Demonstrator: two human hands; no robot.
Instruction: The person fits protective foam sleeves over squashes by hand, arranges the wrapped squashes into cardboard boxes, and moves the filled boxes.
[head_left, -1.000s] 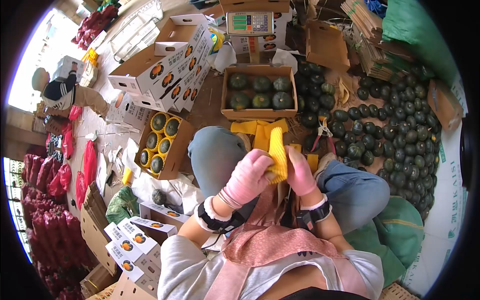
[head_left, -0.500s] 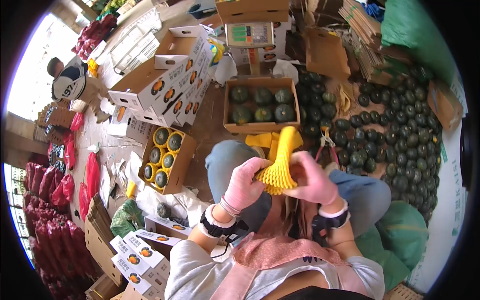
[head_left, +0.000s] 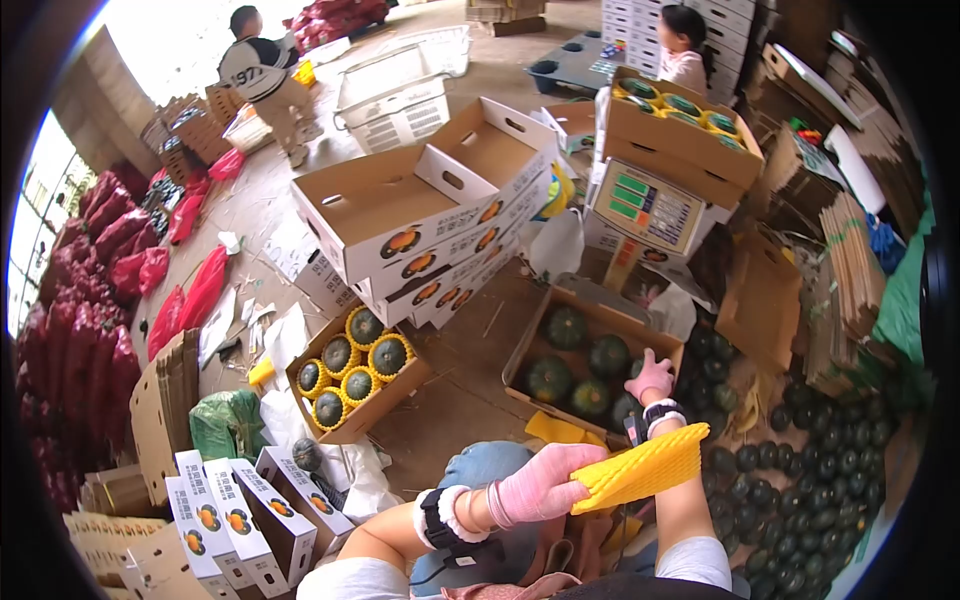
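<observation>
Reaching out with right hand (head_left: pixel 652 377), gripping with left hand (head_left: pixel 545 487)

Stretches right arm (head_left: pixel 687 507) forward, away from the chest, with the pink-gloved outspread fingers (head_left: pixel 635 386) turned back-side up. Bends left arm (head_left: pixel 385 540) diagonally across the front, closer in, with pink-gloved folded fingers (head_left: pixel 578 455) drawn into a grip. Carries both black-banded wrists well apart, right wrist (head_left: pixel 664 413) farther forward than left wrist (head_left: pixel 464 514).

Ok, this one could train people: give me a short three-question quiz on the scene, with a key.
1. True or false: the left hand holds the yellow net.
2. Pick one. The right hand is at: A) the scale; B) the bare squash; C) the green bag.
3. How many netted squash show in the box left of the bare ones?

Key: 1. True. 2. B. 3. Six.
</observation>
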